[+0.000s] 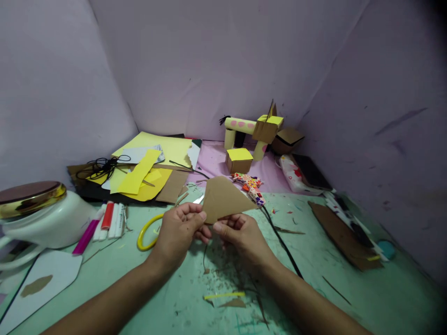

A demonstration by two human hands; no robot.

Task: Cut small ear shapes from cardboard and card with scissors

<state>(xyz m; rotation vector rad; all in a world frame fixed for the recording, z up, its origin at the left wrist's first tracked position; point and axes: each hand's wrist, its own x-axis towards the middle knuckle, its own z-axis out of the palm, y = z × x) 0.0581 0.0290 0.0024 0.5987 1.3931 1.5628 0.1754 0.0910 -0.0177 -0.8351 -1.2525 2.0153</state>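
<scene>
Both my hands hold one brown cardboard piece (223, 197), a rounded triangle shape, above the green table. My left hand (179, 228) pinches its lower left edge between thumb and fingers. My right hand (240, 232) grips its lower edge from the right, fingers curled. Under my left hand lie yellow-handled scissors (146, 230), their blade tip showing beside the cardboard. Cardboard scraps and a yellow paper strip (223, 295) lie on the table beneath my wrists.
Yellow paper sheets (150, 172) and black cord (101, 165) lie back left, markers (104, 221) and a white pot with a gold lid (38, 209) at left. A cardboard animal model (254, 130) and a yellow-topped box (239, 160) stand at the back. Brown cardboard (342, 235) lies right.
</scene>
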